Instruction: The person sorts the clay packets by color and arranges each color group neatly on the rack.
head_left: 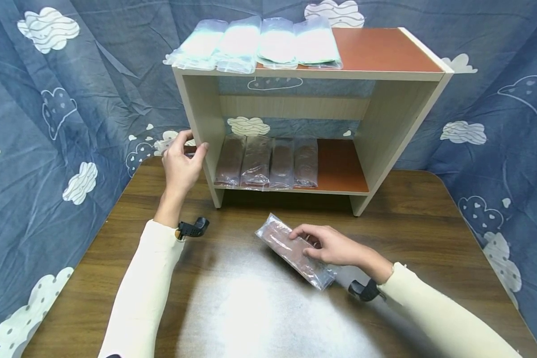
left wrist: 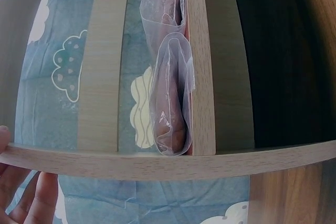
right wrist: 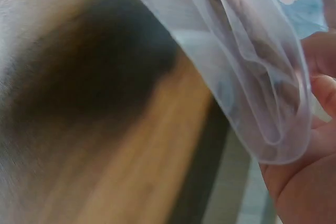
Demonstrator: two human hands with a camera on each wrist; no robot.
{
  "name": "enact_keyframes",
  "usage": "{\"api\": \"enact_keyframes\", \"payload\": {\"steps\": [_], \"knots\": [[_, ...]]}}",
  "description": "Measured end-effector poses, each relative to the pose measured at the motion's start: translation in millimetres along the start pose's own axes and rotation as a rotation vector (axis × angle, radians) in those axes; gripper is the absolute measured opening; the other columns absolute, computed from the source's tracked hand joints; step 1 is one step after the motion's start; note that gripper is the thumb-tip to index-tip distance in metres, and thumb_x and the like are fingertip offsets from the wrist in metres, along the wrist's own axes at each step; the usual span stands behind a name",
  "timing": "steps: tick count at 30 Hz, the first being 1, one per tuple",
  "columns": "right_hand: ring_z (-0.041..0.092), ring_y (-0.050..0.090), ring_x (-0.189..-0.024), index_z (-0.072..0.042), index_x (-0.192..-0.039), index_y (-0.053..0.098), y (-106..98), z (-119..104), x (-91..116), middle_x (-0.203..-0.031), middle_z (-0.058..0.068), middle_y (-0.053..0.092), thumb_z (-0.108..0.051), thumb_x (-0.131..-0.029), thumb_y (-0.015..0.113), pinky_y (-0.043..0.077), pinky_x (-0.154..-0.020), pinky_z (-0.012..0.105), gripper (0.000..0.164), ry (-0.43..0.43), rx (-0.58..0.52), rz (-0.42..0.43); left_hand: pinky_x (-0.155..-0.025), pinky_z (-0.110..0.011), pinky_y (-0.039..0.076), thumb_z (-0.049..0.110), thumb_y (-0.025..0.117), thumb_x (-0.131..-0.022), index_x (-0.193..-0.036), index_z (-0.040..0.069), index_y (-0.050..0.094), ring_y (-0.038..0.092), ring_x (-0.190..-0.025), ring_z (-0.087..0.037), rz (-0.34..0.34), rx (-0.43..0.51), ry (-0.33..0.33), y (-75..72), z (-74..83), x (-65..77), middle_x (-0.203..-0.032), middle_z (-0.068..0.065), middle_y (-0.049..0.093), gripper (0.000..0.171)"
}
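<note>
My left hand [head_left: 181, 161] is at the left side panel [left wrist: 136, 165] of a small shelf unit, with thumb and fingers on either side of the panel's front edge. Over the table, my right hand [head_left: 333, 244] grips a folded clear plastic bag [head_left: 291, 251] with something brown inside. In the right wrist view the fingers hold this bag [right wrist: 247, 77] from the side, its folded layers showing at the end. Similar brown bags [head_left: 256, 161] lie side by side on the lower shelf, filling its left part.
Pale, whitish bags [head_left: 237, 42] lie in a row along the left part of the unit's red-brown top [head_left: 385, 49]. The unit stands on a wooden table [head_left: 411, 219], in front of a blue curtain [head_left: 116, 59] with cloud prints.
</note>
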State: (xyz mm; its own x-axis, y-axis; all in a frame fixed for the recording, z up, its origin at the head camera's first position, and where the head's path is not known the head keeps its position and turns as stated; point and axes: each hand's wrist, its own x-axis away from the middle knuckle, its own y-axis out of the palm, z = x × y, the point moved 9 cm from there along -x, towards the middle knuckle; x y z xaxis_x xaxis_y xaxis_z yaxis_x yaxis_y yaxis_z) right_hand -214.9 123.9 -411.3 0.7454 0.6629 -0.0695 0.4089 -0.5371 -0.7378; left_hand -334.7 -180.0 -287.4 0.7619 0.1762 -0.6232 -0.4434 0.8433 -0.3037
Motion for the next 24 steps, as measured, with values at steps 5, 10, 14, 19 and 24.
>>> {"api": "enact_keyframes", "payload": {"steps": [5, 10, 14, 19, 24], "knots": [[0.004, 0.051, -0.075, -0.012, -0.119, 0.063, -29.4, -9.9, 12.6, -0.101, 0.003, 0.066, 0.003, -0.085, 0.069, 0.047, -0.065, 0.022, 0.037, -0.009, -0.011, 0.094, -0.068, -0.002, 0.044, 0.015, 0.071, -0.085, -0.112, 0.002, 0.068, 0.076, -0.089, -0.034, 0.002, 0.005, 0.007, -0.3, -0.2, -0.6, -0.113, -0.016, 0.074, 0.030], [0.001, 0.057, -0.079, -0.011, -0.121, 0.062, -64.7, -14.7, 28.7, -0.104, 0.005, 0.068, 0.005, -0.087, 0.068, 0.050, -0.067, 0.020, 0.039, -0.032, -0.002, 0.199, -0.068, -0.003, 0.046, 0.015, 0.071, -0.085, -0.112, 0.002, 0.067, 0.075, -0.090, -0.034, -0.003, 0.012, 0.006, 0.1, -0.1, -0.3, -0.113, -0.016, 0.073, 0.029], [-0.001, 0.060, -0.082, -0.005, -0.122, 0.061, -90.7, -18.1, 36.7, -0.108, 0.010, 0.068, 0.008, -0.087, 0.066, 0.051, -0.068, 0.017, 0.038, -0.064, 0.017, 0.275, -0.067, -0.001, 0.045, 0.014, 0.071, -0.086, -0.112, 0.002, 0.067, 0.075, -0.090, -0.035, -0.001, 0.017, 0.005, -0.3, 0.9, 0.9, -0.114, -0.017, 0.073, 0.029], [0.004, 0.064, -0.085, -0.006, -0.122, 0.061, -113.5, -14.6, 38.2, -0.108, 0.012, 0.069, 0.005, -0.087, 0.067, 0.051, -0.071, 0.015, 0.037, 0.015, 0.081, 0.335, -0.066, -0.001, 0.045, 0.013, 0.071, -0.086, -0.112, 0.002, 0.067, 0.075, -0.090, -0.036, -0.003, 0.021, -0.004, 0.2, 0.7, 1.8, -0.114, -0.017, 0.073, 0.029], [0.004, 0.062, -0.078, -0.007, -0.121, 0.062, -137.8, -6.8, 29.1, -0.096, 0.012, 0.070, 0.003, -0.084, 0.069, 0.049, -0.067, 0.018, 0.039, 0.149, 0.213, 0.426, -0.068, -0.004, 0.046, 0.014, 0.072, -0.085, -0.112, 0.003, 0.067, 0.076, -0.090, -0.033, -0.003, 0.010, 0.001, -0.4, 1.4, 0.8, -0.114, -0.015, 0.073, 0.029]]}}
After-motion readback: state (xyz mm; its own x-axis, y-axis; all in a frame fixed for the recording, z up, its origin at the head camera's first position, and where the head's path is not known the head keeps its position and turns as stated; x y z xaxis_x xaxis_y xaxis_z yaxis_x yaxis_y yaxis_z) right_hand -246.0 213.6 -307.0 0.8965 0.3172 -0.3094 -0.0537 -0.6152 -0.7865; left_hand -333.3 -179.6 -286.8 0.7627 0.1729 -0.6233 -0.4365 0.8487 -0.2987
